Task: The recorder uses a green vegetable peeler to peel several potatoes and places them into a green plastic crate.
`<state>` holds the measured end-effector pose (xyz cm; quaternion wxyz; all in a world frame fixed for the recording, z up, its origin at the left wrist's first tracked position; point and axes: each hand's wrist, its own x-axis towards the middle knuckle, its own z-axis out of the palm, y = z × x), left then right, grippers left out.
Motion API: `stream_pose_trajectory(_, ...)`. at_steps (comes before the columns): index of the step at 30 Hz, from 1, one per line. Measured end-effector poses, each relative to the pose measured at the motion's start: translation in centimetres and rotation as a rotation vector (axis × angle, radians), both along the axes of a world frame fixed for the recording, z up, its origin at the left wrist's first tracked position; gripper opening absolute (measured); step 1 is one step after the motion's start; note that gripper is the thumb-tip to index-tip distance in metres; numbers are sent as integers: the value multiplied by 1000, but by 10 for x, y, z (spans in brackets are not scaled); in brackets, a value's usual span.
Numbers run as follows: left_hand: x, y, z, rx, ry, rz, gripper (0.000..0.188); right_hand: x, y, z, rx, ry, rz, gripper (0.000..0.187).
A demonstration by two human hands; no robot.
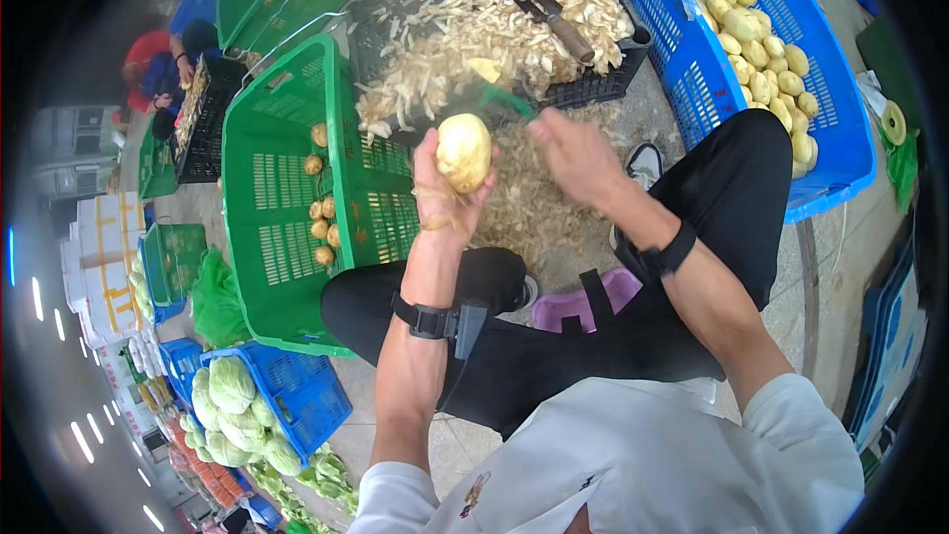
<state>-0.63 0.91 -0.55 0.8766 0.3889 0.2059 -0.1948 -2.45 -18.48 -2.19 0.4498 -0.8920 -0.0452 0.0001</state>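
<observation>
My left hand holds a pale, mostly peeled potato up in front of me. My right hand grips a green-handled peeler, blurred with motion, just above and right of the potato. A strip of peel hangs in the air near the peeler's head. Below my hands a heap of peelings lies on the floor between my knees.
A tilted green crate on my left holds a few unpeeled potatoes. A black crate full of peelings, with a cleaver on top, lies ahead. A blue crate of peeled potatoes stands right. Cabbages fill a blue crate lower left. A person crouches far left.
</observation>
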Motion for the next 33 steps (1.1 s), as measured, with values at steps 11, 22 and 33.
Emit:
stream_pose_trajectory(11,8,2,-2,-145,37,-51,49,4,20,12,111,-155,97,37)
stream_pose_trajectory(22,-4,-18,-33,33,-349,94,70,6,33,-17,1287,450,-159,37)
stream_pose_trajectory(33,-1,-25,3,108,-316,-227,48,32,-3,15,469,-9,93,46)
